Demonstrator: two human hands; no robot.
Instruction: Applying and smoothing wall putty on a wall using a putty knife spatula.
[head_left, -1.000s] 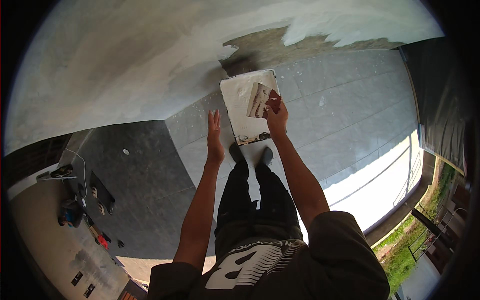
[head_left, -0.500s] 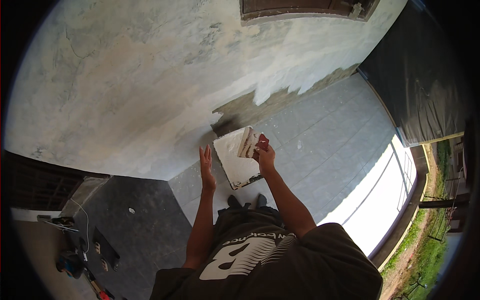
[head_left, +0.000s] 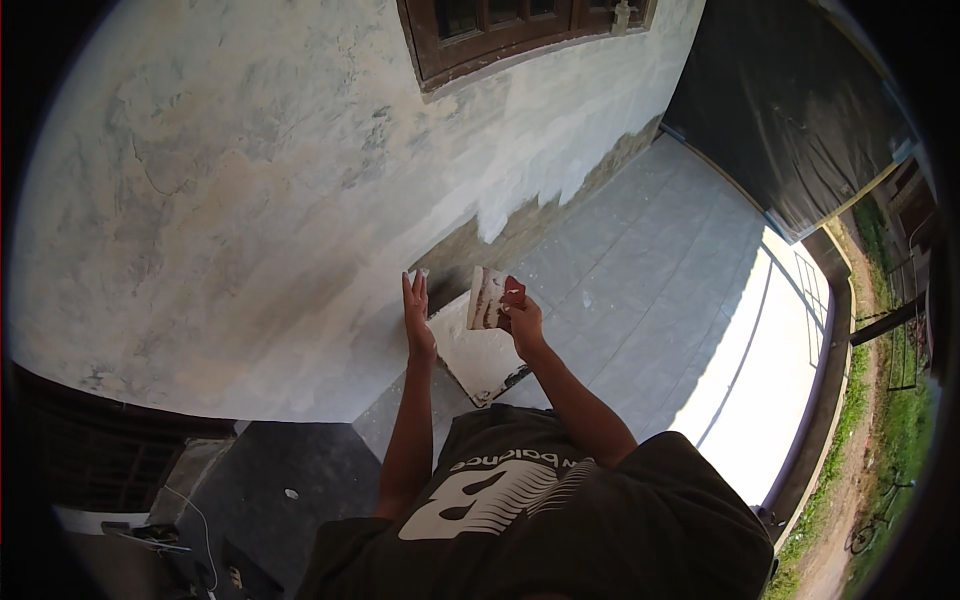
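My right hand grips a wide putty knife with a dark red handle, its broad blade smeared with white paste. Beneath it on the floor lies a squarish board coated in white paste, with dark chipped edges. My left hand is raised just left of the board, fingers stretched out and pointing up. Nothing shows in its palm, though whitish residue appears at the fingertips. Ahead of both hands stands the wall, mottled with white coating, and a bare grey-brown strip runs along its foot.
A brown-framed window is set in the wall. Grey floor tiles stretch to the right, towards a dark hanging sheet and a low curb. A dark doorway and a white cable are at the lower left.
My view has tilted up, bringing more of the window in and hiding my feet. The putty knife has moved slightly left, towards my left hand, and its blade stands more upright.
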